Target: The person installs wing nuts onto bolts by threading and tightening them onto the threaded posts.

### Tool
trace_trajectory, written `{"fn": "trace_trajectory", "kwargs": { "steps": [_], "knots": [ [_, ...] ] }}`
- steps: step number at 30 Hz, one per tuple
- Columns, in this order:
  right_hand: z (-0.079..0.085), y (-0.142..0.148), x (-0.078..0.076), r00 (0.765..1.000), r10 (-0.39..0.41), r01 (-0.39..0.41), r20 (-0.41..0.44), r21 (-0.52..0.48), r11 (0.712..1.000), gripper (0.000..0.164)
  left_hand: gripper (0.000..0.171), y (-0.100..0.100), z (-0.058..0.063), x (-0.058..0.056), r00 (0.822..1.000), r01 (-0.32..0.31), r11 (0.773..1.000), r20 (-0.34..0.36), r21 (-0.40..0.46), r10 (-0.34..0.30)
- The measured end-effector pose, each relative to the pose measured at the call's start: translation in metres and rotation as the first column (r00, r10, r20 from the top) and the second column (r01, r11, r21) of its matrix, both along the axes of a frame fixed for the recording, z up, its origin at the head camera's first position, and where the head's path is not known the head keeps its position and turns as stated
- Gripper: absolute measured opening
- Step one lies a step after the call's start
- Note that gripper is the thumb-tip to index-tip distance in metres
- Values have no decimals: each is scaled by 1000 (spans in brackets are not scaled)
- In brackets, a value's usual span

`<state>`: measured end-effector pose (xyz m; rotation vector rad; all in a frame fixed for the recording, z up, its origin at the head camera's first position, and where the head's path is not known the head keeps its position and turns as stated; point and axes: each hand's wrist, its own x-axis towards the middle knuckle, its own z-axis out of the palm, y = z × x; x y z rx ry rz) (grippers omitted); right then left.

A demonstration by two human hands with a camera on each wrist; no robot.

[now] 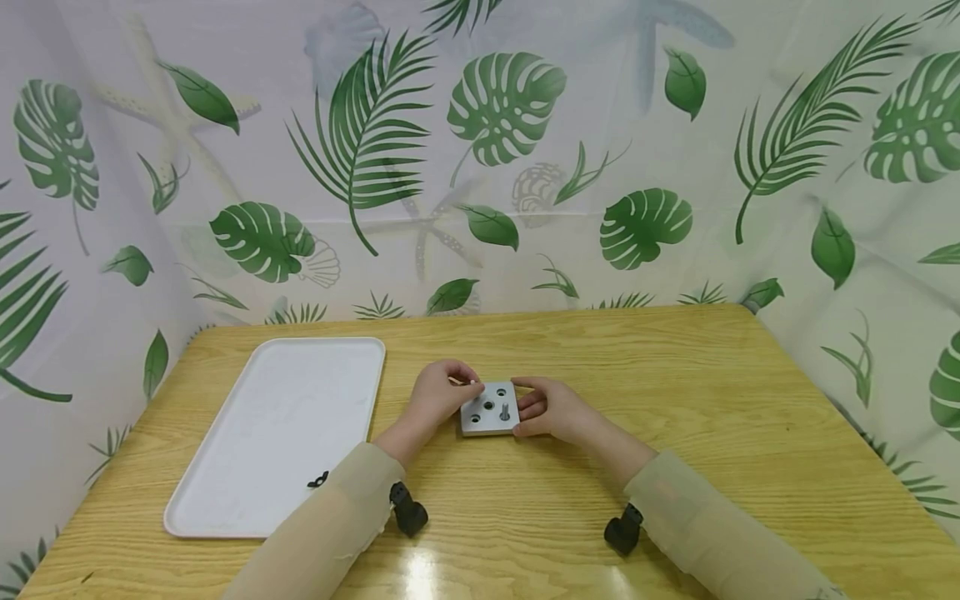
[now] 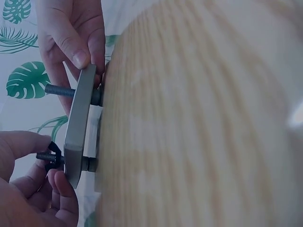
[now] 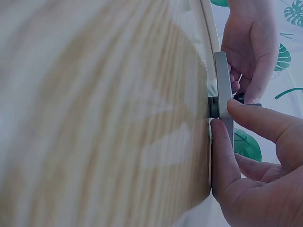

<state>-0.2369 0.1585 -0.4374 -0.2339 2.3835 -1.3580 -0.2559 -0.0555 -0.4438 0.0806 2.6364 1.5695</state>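
Observation:
A square silver metal plate with several holes lies on bolts that hold it slightly off the table. One threaded bolt stands up bare through the plate. On a second bolt sits a black wing nut, close to the plate's upper face. My left hand pinches this wing nut between thumb and fingers. From the other side my right hand grips the plate's edge, thumb and finger on opposite faces in the right wrist view. Bolt heads show beneath the plate.
A white tray lies to the left on the wooden table. Another black wing nut rests on the tray near my left sleeve. A leaf-patterned cloth hangs behind the table.

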Motion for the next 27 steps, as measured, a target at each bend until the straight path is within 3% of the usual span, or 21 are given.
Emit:
{"fn": "trace_trajectory", "kwargs": {
  "steps": [5,11,17,27],
  "knots": [
    [1,0,1,1000,4,-4,3,7,1000,83,14,1,-1,-1,1000,10,1000,7,-17,-10],
    [1,0,0,1000,6,-6,7,-7,1000,82,5,2,0,0,1000,22,1000,20,4,-22],
    [1,0,0,1000,2,-2,10,-15,1000,82,16,-2,0,-2,999,18,999,32,27,-19],
    [1,-1,0,1000,-1,1,4,-12,1000,83,14,-9,3,-2,999,21,999,37,49,-23]
  ]
}}
